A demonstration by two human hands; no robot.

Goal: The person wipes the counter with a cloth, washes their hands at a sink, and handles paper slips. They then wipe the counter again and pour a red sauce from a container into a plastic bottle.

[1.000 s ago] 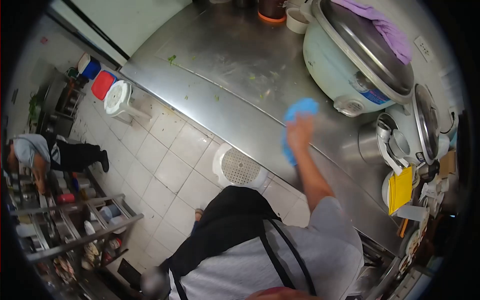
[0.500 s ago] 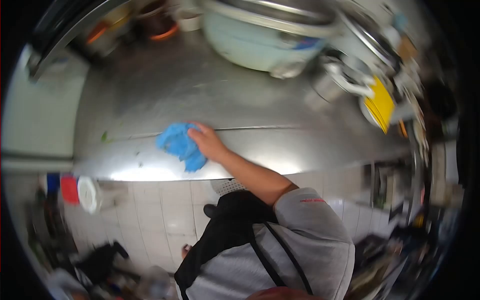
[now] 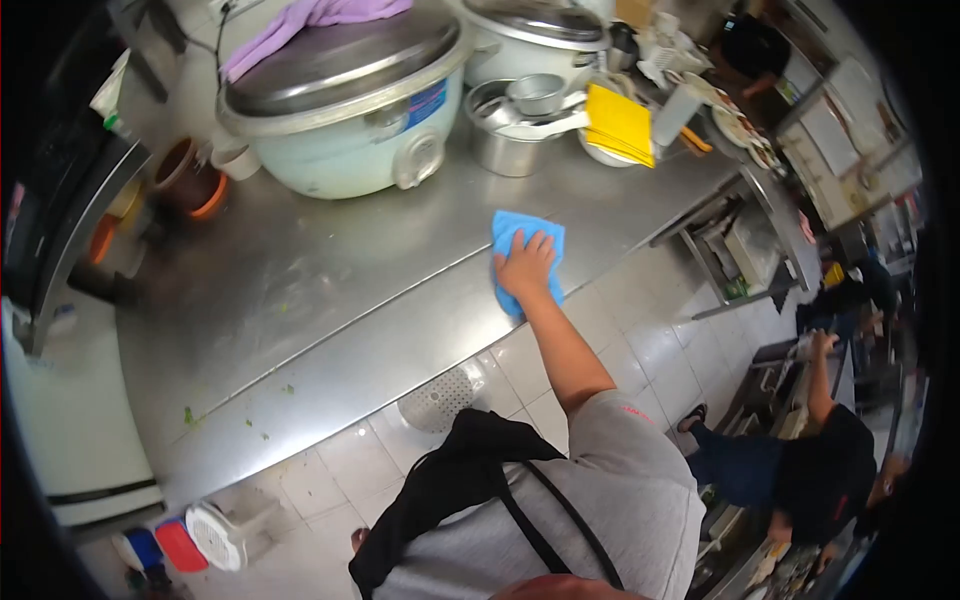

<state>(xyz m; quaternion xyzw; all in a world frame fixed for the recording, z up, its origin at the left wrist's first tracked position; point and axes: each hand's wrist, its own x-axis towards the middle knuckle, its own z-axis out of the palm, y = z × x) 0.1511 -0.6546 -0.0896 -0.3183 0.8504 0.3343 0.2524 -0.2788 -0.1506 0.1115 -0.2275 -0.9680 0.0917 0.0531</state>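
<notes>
My right hand [image 3: 527, 264] presses a blue cloth [image 3: 508, 228] against the steel table [image 3: 330, 285], close to its front edge. Its fingers are a little apart over the cloth, which sticks out around them. Only a small part of my left hand [image 3: 358, 539] shows, low beside the black apron; its fingers are hidden. Small green scraps [image 3: 189, 415] lie on the table's left part, away from both hands.
Along the back stand a large rice cooker [image 3: 335, 150], a second cooker [image 3: 540, 45] and a steel pot [image 3: 510, 150] with a small metal bowl. A yellow cloth [image 3: 620, 125] lies to their right. Another person [image 3: 820, 470] stands at the right. A floor drain [image 3: 437, 400] shows below.
My right hand has moved to the right along the table with the blue cloth, and its fingers now lie flatter over it. The view has turned, bringing another person into sight.
</notes>
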